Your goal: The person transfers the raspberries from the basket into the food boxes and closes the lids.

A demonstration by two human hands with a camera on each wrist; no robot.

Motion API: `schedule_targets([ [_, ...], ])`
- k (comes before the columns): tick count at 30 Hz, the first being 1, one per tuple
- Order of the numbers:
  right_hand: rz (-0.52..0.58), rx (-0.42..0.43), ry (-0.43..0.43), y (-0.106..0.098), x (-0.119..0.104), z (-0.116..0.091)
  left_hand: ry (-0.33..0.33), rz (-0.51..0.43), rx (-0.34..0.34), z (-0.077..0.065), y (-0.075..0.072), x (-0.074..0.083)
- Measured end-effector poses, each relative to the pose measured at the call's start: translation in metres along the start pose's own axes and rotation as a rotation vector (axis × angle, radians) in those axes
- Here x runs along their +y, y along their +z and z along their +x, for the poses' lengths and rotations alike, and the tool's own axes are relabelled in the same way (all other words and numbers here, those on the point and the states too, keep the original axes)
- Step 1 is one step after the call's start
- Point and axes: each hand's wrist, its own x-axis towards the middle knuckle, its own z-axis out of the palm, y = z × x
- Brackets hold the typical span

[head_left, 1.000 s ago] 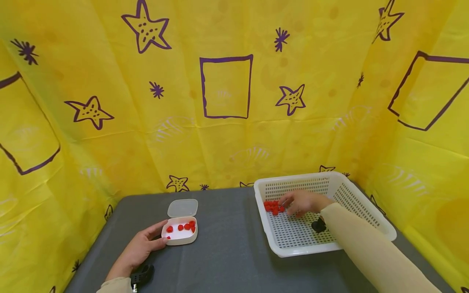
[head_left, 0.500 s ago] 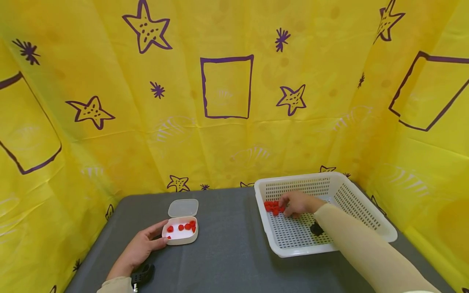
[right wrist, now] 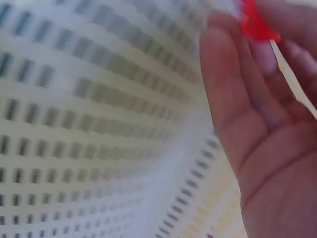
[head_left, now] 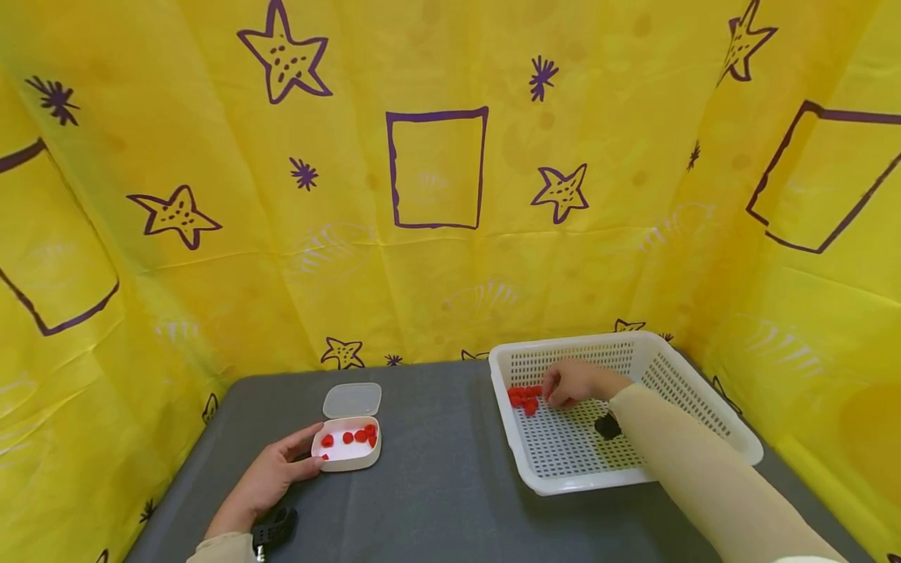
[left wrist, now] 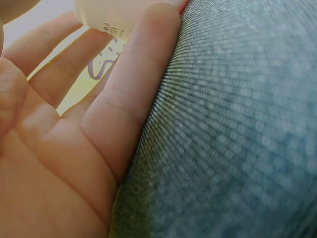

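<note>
On the left, my left hand (head_left: 274, 473) holds the near-left corner of a small cream lunch box (head_left: 355, 463) between thumb and fingers. In the left wrist view, the fingers (left wrist: 131, 84) lie against the box's side (left wrist: 106, 17). Several small red pieces (head_left: 348, 438) are in the box. My right hand (head_left: 577, 383) is inside a white plastic basket (head_left: 524, 461). Its fingertips pinch a red piece (right wrist: 255, 22), partly hidden by the fingers in the right wrist view. More red pieces (head_left: 522, 397) lie at the basket's left side.
The box's translucent lid (head_left: 352, 399) lies behind it. A small black object (head_left: 608, 426) appears under the right forearm, in the basket area. A dark grey cloth (head_left: 436, 469) covers the table. Yellow patterned sheets (head_left: 436, 297) enclose the back and sides.
My right hand has closed its fingers on a red piece and lifted slightly from the cluster. My left hand and the lunch box have stayed in place.
</note>
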Motion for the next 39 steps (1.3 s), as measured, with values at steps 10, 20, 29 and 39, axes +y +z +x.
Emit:
schedule_targets([
  [10, 0.519, 0.029, -0.158, -0.041, -0.054, -0.003, 0.005, -0.014, 0.003, 0.001, 0.000, -0.004],
  [20, 0.400, 0.163, -0.244, 0.041, -0.173, 0.019, 0.019, -0.001, -0.004, -0.001, 0.000, -0.003],
  [29, 0.375, 0.130, -0.205, 0.128, -0.224, 0.045, 0.007, -0.005, 0.000, 0.001, -0.001, -0.002],
  [39, 0.314, 0.130, -0.195, 0.174, -0.249, 0.051, 0.034, -0.052, -0.017, 0.003, -0.001, -0.005],
])
